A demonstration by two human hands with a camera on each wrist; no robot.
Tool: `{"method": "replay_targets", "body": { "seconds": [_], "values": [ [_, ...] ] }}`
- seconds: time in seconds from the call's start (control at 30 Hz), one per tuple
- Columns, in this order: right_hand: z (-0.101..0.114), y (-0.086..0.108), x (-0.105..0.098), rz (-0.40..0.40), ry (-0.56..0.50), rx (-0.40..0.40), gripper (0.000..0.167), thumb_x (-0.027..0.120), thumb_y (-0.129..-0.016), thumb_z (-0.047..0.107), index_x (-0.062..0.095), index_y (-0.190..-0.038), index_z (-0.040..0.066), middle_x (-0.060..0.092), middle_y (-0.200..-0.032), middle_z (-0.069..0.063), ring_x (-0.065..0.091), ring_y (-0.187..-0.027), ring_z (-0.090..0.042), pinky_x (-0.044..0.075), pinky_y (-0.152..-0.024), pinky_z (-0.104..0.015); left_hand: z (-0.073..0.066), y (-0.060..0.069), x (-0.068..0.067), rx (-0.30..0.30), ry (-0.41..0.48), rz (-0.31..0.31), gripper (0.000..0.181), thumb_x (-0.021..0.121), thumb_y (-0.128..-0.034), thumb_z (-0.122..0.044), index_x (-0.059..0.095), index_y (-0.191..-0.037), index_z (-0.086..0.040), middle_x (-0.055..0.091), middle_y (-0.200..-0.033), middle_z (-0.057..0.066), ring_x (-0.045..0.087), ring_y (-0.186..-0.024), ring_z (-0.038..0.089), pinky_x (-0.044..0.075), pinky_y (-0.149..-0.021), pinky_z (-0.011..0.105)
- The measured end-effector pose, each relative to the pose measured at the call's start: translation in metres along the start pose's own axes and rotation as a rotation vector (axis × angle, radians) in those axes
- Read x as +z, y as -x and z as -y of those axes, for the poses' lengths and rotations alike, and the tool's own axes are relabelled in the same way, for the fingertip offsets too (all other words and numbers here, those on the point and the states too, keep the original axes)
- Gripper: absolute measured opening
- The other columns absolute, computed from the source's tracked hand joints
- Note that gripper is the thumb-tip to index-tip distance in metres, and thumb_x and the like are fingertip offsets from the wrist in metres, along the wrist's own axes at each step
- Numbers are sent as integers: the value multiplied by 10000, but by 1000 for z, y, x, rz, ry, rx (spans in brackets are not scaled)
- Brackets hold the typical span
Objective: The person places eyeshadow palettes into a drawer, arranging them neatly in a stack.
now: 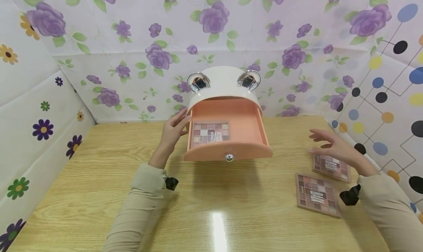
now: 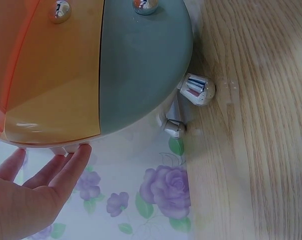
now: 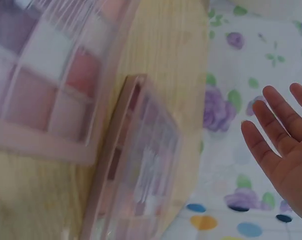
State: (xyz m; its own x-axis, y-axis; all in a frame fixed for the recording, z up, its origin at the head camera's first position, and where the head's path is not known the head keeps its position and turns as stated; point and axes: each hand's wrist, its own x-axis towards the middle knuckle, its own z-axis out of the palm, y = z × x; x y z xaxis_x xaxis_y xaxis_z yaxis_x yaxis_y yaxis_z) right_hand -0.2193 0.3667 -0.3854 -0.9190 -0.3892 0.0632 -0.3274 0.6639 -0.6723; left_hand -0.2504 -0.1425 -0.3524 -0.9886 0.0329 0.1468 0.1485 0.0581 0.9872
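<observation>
A white storage box (image 1: 224, 83) with two silver-rimmed eyes stands at the back of the table, its top peach drawer (image 1: 244, 123) pulled out. Inside the drawer's left part lies an eyeshadow palette (image 1: 210, 133). My left hand (image 1: 172, 130) touches the box's left side with extended fingers; in the left wrist view its fingertips (image 2: 82, 151) rest against the white side, beside the yellow drawer (image 2: 60, 75) and the grey-green drawer (image 2: 140, 70). Over at the right, my right hand (image 1: 337, 146) hovers with spread fingers, holding nothing. Beneath and near it lie two more palettes, a farther one (image 1: 331, 167) and a nearer one (image 1: 317, 195).
The wood-grain table (image 1: 99, 193) runs up to a flowered cloth backdrop (image 1: 132, 61). A dotted cloth (image 1: 386, 97) borders the right side. Silver feet (image 2: 198, 90) hold the box up off the table, and a silver knob (image 1: 229, 157) sticks out from the drawer front.
</observation>
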Motion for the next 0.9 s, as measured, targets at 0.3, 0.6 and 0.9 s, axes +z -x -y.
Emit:
{"method": "replay_targets", "body": {
  "seconds": [0.3,0.6,0.9],
  "values": [
    [-34,16,-5,37,-43,177,747,608,-878,285,188,-1442,32,389,-1326,-219,382,-1115,-114,404,-859,-497,2,1,-1,2,-6,1,496,575,-885,-274,462,-1352,-151,500,-1294,127,504,-1111,223,509,-796,359],
    [-69,33,-10,40,-70,275,757,576,-888,326,150,-1457,66,299,-1384,-209,278,-1210,-384,367,-847,-549,3,-1,-1,7,-10,5,496,574,-886,-277,462,-1352,-152,499,-1297,128,503,-1119,229,516,-750,280],
    [-96,45,-16,77,-86,377,814,614,-857,305,138,-1429,-25,163,-1427,-305,142,-1235,-528,226,-882,-684,1,0,-1,16,-11,13,499,576,-884,-283,460,-1353,-158,510,-1283,125,505,-1120,223,514,-756,295]
  ]
}}
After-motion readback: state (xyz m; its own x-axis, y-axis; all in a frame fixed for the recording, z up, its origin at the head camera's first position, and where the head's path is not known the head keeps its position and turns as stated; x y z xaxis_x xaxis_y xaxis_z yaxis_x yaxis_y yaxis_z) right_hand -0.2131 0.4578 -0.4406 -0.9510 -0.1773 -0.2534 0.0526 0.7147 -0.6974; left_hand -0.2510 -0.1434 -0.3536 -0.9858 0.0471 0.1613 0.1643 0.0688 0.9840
